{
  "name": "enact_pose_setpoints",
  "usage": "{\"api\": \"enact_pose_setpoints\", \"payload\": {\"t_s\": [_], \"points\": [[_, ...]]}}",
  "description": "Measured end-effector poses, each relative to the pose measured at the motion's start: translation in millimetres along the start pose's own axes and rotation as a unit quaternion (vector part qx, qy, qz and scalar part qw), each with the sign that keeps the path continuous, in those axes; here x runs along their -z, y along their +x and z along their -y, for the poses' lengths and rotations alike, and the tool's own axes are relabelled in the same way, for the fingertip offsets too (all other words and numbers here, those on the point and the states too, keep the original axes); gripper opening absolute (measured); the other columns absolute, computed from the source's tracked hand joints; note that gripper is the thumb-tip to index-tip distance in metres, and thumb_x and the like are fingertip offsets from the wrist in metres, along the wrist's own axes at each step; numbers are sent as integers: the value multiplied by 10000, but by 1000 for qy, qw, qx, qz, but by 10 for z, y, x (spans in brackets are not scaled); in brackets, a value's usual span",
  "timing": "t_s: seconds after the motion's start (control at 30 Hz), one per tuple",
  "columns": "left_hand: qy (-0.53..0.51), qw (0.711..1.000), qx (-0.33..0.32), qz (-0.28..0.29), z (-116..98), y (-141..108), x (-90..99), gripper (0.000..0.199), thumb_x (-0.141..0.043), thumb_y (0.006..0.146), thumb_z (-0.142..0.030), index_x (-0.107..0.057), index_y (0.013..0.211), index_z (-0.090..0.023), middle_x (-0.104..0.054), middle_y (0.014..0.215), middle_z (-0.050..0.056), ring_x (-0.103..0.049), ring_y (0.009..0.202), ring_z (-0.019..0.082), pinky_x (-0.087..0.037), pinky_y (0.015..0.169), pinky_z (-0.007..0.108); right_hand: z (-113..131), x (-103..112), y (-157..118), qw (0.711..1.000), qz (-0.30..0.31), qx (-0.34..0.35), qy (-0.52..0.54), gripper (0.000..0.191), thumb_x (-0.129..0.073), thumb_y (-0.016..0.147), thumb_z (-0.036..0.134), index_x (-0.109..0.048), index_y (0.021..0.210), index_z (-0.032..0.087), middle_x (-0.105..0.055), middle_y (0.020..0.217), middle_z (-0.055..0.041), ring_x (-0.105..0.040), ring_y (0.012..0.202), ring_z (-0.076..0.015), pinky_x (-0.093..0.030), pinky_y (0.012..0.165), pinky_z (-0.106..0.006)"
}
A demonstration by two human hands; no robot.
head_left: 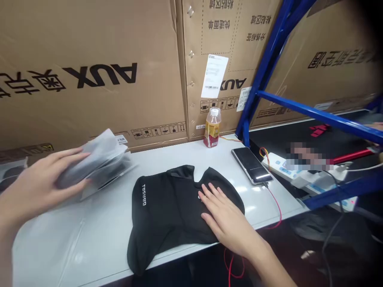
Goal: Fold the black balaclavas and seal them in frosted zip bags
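Note:
My left hand is at the left with its fingers and thumb around several frosted plastic bags, which look dark inside and are tilted above the table. Motion blurs their edges a little. A black fabric item with white lettering, TUSUUD or similar, lies flattened across the front of the table. It has a notch in its far edge and one corner hanging over the near edge. My right hand rests flat on its right part, fingers stretched out and holding nothing, covering part of a second white mark.
The white table backs onto large cardboard boxes. A drink bottle and a phone on a red cable stand behind the fabric. Blue rack bars and power strips are at the right, with part of another person's hand.

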State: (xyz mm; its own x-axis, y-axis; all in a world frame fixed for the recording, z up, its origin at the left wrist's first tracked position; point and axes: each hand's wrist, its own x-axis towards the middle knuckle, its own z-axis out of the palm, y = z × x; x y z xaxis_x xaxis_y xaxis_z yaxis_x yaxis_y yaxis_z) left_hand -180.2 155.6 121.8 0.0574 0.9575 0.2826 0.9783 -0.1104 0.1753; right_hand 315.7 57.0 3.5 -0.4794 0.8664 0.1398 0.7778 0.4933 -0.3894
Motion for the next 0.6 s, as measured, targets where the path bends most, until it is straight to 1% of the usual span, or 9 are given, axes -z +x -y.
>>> {"api": "enact_pose_setpoints", "payload": {"t_s": [0.03, 0.1, 0.17, 0.23, 0.3, 0.37, 0.47, 0.53, 0.6], "points": [[49, 998, -34, 30, 70, 110, -54, 836, -556, 738, -743, -668, 1355, -190, -614, 1523, 69, -462, 1485, 439, -316, 1226, 638, -1, -2, -2, 1000, 1, 1, -1, 563, -427, 1109, 340, -371, 1648, 187, -306, 1722, -43, -237, 1613, -299, -298, 1310, -557], [75, 993, -55, 70, 160, 213, -211, 783, -509, 783, -698, -706, 1271, -119, -701, 1399, 155, -553, 1409, 439, -398, 1180, 606, -4, -6, -5, 1000, -1, 1, 2, 562, -427, 1109, 341, -376, 1646, 184, -311, 1721, -50, -238, 1613, -300, -296, 1311, -564], [64, 993, -51, 87, 201, 178, -364, 730, -486, 853, -613, -686, 1272, -50, -734, 1340, 174, -638, 1324, 403, -484, 1124, 508, -6, -10, -5, 1000, -8, 2, 11, 564, -438, 1105, 342, -379, 1645, 191, -326, 1715, -58, -251, 1610, -303, -304, 1306, -576], [63, 993, -52, 88, 214, 76, -464, 682, -441, 934, -523, -630, 1339, -7, -703, 1395, 155, -642, 1322, 377, -484, 1130, 454, -8, -15, -1, 1000, -16, 1, 23, 564, -457, 1098, 338, -391, 1641, 201, -341, 1709, -63, -271, 1604, -306, -316, 1299, -584], [65, 994, -52, 75, 192, -32, -508, 679, -400, 980, -499, -566, 1423, -11, -634, 1491, 152, -574, 1390, 410, -436, 1175, 521, -8, -26, 3, 999, -23, -2, 31, 558, -471, 1090, 332, -411, 1631, 208, -361, 1702, -63, -291, 1598, -306, -324, 1295, -587], [68, 995, -54, 53, 89, -137, -527, 719, -382, 997, -535, -499, 1501, -36, -522, 1599, 182, -471, 1465, 473, -365, 1193, 657, -3, -41, 3, 999, -35, -7, 38, 553, -482, 1082, 320, -429, 1621, 211, -385, 1692, -69, -310, 1592, -307, -333, 1290, -593], [66, 995, -72, 21, -336, -383, -574, 700, -365, 1031, -524, -420, 1589, -106, -353, 1709, 177, -324, 1547, 503, -267, 1198, 768, 16, -44, -12, 996, -61, -4, 66, 515, -516, 1062, 296, -501, 1573, 226, -461, 1654, -73, -369, 1568, -312, -350, 1279, -601], [55, 992, -110, 22, -790, -647, -648, 625, -400, 1053, -471, -402, 1620, -209, -337, 1728, 110, -325, 1574, 421, -290, 1244, 692, 23, -7, -15, 990, -96, -9, 106, 435, -509, 1065, 280, -586, 1492, 249, -542, 1600, -58, -449, 1527, -288, -403, 1258, -561], [39, 985, -161, 49, -1272, -953, -762, 631, -458, 1051, -498, -346, 1650, -332, -377, 1710, 43, -396, 1554, 354, -349, 1251, 628, -4, 63, 14, 978, -159, -36, 131, 369, -484, 1074, 277, -648, 1404, 261, -605, 1539, -61, -520, 1471, -269, -464, 1216, -516]]}}
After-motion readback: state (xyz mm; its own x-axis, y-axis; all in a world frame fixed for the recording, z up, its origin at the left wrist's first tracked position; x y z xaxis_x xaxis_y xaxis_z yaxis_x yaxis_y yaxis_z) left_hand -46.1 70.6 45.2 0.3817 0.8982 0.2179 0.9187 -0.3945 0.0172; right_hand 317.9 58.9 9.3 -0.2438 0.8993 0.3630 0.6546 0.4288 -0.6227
